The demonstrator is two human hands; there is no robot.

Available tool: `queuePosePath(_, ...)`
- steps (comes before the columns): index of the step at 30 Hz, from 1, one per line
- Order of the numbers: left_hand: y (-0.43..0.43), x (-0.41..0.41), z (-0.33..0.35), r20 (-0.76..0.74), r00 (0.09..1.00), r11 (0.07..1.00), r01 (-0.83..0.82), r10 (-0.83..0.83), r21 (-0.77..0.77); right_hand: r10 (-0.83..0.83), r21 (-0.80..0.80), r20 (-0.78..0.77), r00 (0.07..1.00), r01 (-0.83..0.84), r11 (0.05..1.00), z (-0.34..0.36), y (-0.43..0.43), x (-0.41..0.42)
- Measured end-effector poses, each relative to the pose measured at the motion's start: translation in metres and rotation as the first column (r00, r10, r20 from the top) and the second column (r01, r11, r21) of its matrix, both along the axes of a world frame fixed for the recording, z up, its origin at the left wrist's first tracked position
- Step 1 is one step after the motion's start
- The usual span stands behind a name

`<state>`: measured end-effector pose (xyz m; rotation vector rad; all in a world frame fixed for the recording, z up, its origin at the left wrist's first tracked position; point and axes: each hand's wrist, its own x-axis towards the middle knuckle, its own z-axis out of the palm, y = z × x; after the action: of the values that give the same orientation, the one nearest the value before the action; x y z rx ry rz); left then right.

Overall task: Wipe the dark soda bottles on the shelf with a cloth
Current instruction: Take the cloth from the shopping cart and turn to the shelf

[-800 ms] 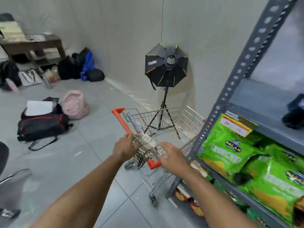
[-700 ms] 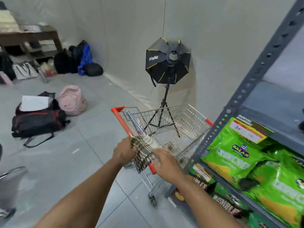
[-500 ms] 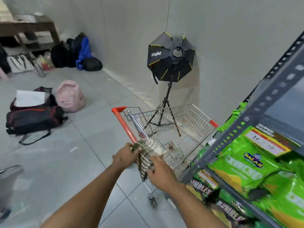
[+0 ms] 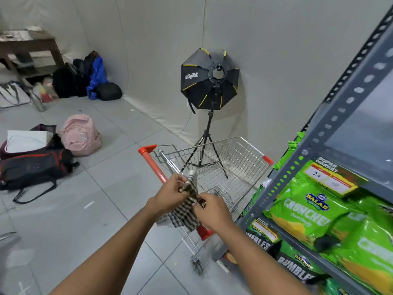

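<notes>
- Head view: both of my hands meet over the handle of a wire shopping cart (image 4: 231,158); the left hand (image 4: 170,194) pinches the upper end of a checked cloth (image 4: 187,211), and the right hand (image 4: 212,211) is closed on its lower side, so the cloth hangs between them.
- I see no dark soda bottles from this angle; the grey metal shelf (image 4: 331,124) at right carries snack bags only.
- Green bags (image 4: 302,211) read "BALAJI" and "CRONCHE…"; I count two clearly, and more run off the edge.
- One lower bag (image 4: 295,271) reads "RUMBLES".
- One shelf tag (image 4: 331,177) reads "SUPER MARKET"; the price is too blurred to read.
- One black softbox (image 4: 209,79) on a tripod reads "Digitek".
- One pink backpack (image 4: 80,135) lies on the floor, near dark bags.
</notes>
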<state>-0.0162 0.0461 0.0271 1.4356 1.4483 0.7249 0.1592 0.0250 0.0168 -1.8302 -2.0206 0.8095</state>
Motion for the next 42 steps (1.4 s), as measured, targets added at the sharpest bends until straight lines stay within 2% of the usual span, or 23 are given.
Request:
queuePosePath(3, 0.000, 0.017, 0.036, 0.024, 0.993, 0.993, 0.114, -0.115, 0.031, -0.074, 0.100, -0.054, 0.996, 0.079, 0.992, 0.029, -0.006, 0.030)
queuePosePath(5, 0.000, 0.029, 0.059, 0.007, 0.983, 0.980, 0.183, -0.184, 0.072, -0.104, 0.277, -0.067, 0.992, 0.119, 0.953, 0.051, -0.010, 0.051)
queuePosePath(7, -0.004, 0.049, 0.084, -0.022, 0.955, 0.948, 0.296, -0.295, 0.119, -0.060, 0.539, -0.054, 0.997, 0.080, 0.839, 0.077, -0.017, 0.075)
queuePosePath(9, -0.009, 0.069, 0.107, -0.095, 0.915, 0.897, 0.404, -0.393, 0.180, 0.003, 0.685, 0.044, 0.999, -0.032, 0.728, 0.103, -0.023, 0.095)
queuePosePath(12, -0.021, 0.107, 0.138, -0.094, 0.864, 0.815, 0.499, -0.495, 0.294, -0.005, 0.695, 0.147, 0.989, -0.100, 0.712, 0.138, -0.040, 0.128)
queuePosePath(14, -0.028, 0.135, 0.153, -0.046, 0.863, 0.811, 0.489, -0.502, 0.320, -0.069, 0.697, 0.124, 0.990, -0.037, 0.716, 0.155, -0.057, 0.152)
queuePosePath(17, -0.035, 0.181, 0.167, -0.009, 0.883, 0.811, 0.434, -0.469, 0.391, -0.192, 0.693, -0.108, 0.975, 0.212, 0.689, 0.170, -0.088, 0.186)
queuePosePath(20, -0.050, 0.237, 0.175, 0.071, 0.878, 0.802, 0.395, -0.473, 0.449, -0.285, 0.708, -0.332, 0.899, 0.437, 0.555, 0.173, -0.123, 0.219)
queuePosePath(23, -0.075, 0.289, 0.182, 0.191, 0.843, 0.809, 0.380, -0.502, 0.448, -0.325, 0.704, -0.440, 0.837, 0.546, 0.454, 0.173, -0.156, 0.242)
queuePosePath(26, -0.100, 0.330, 0.186, 0.337, 0.776, 0.832, 0.406, -0.533, 0.378, -0.364, 0.663, -0.484, 0.795, 0.605, 0.441, 0.176, -0.185, 0.264)
queuePosePath(29, -0.122, 0.360, 0.194, 0.558, 0.634, 0.832, 0.511, -0.535, 0.217, -0.397, 0.668, -0.441, 0.805, 0.590, 0.454, 0.182, -0.212, 0.295)
queuePosePath(31, -0.132, 0.373, 0.201, 0.643, 0.563, 0.805, 0.575, -0.519, 0.147, -0.409, 0.713, -0.366, 0.835, 0.535, 0.453, 0.186, -0.225, 0.315)
queuePosePath(33, -0.144, 0.391, 0.208, 0.688, 0.513, 0.781, 0.611, -0.513, 0.128, -0.444, 0.788, -0.269, 0.855, 0.460, 0.409, 0.189, -0.237, 0.336)
queuePosePath(37, -0.162, 0.424, 0.217, 0.614, 0.525, 0.768, 0.601, -0.589, 0.223, -0.533, 0.922, -0.066, 0.844, 0.255, 0.290, 0.193, -0.248, 0.378)
queuePosePath(40, -0.169, 0.443, 0.227, 0.520, 0.527, 0.726, 0.606, -0.672, 0.325, -0.512, 0.955, -0.044, 0.858, 0.187, 0.231, 0.197, -0.256, 0.410)
queuePosePath(42, -0.168, 0.453, 0.235, 0.447, 0.542, 0.701, 0.592, -0.712, 0.398, -0.488, 0.953, -0.044, 0.872, 0.183, 0.240, 0.197, -0.263, 0.426)
